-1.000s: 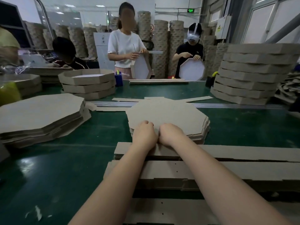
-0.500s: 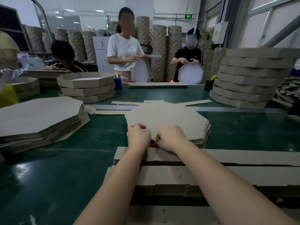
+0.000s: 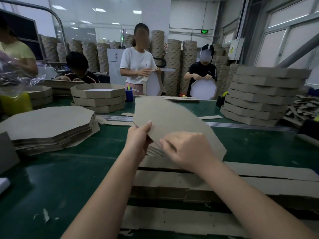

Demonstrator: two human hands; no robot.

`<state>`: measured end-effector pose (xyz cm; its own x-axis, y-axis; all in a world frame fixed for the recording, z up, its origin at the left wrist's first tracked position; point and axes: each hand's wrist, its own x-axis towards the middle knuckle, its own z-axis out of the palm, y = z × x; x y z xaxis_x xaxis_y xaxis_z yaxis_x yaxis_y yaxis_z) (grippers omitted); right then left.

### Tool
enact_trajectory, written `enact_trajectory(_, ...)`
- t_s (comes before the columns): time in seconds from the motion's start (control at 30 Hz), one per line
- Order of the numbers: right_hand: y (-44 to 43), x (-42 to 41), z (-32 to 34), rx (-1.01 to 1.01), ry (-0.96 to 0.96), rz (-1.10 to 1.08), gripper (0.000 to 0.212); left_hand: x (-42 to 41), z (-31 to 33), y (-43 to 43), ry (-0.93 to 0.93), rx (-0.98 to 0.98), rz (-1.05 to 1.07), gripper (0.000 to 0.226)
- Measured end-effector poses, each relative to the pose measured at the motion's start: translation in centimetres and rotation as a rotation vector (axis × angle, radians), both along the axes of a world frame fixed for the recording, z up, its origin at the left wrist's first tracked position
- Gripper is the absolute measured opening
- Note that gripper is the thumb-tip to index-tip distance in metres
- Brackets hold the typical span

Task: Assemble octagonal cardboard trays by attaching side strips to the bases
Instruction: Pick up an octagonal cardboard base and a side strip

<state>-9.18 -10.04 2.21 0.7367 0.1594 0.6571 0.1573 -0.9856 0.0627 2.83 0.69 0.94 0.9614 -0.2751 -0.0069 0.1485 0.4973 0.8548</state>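
Observation:
One octagonal cardboard base (image 3: 172, 116) is raised off the table and tilted up, blurred by motion. My left hand (image 3: 139, 137) pinches its lower left edge, thumb on the near face. At the base's near edge, my right hand (image 3: 188, 149) has its fingers curled over the card and pointing left. The stack of bases it came from is mostly hidden behind my hands. Long side strips (image 3: 172, 183) lie in piles in front of me, beneath my forearms.
A thick stack of bases (image 3: 48, 125) sits at the left on the green table (image 3: 69, 178). Finished trays are stacked at the right (image 3: 259, 97) and at the back left (image 3: 98, 99). Several people work across the table; loose strips (image 3: 212, 117) lie in the middle.
Both hands were down on the near edge of the base stack; now the top base has been lifted and tilted up toward me, held by both hands.

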Motion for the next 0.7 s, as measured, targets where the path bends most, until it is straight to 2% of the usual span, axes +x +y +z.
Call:
enact_trajectory(0.1, 1.8, -3.3, 3.2, 0.005, -0.208, 0.073, 0.022, -3.9, 1.9, 3.4, -0.196, 0.029, -0.091, 0.026)
enact_trajectory(0.17, 3.2, -5.5, 5.5, -0.060, -0.262, 0.072, 0.030, -6.8, 3.7, 5.7, -0.280, 0.006, -0.106, 0.027)
enact_trajectory(0.23, 4.6, -8.0, 7.7, -0.116, -0.254, 0.043, 0.040, -9.8, 5.2, 7.7, -0.328, -0.022, -0.110, 0.026)
enact_trajectory(0.3, 5.7, -10.7, 9.2, -0.152, -0.210, -0.030, 0.050, -12.6, 5.9, 9.6, -0.392, 0.032, -0.123, 0.029)
enact_trajectory(0.4, 6.5, -14.4, 9.5, -0.191, -0.146, -0.201, 0.059, -15.9, 5.5, 12.2, -0.546, 0.223, -0.245, 0.031)
enact_trajectory(0.47, 6.4, -16.7, 8.3, -0.172, -0.089, -0.282, 0.055, -17.6, 4.6, 13.2, -0.625, 0.378, -0.348, 0.028)
enact_trajectory(0.57, 5.7, -19.3, 4.8, -0.032, 0.034, -0.297, 0.036, -19.2, 2.1, 13.1, -0.628, 0.491, -0.502, 0.025)
enact_trajectory(0.7, 3.8, -19.9, -0.3, 0.410, 0.252, -0.225, 0.016, -19.4, -1.8, 11.6, -0.610, 0.589, -0.600, 0.020)
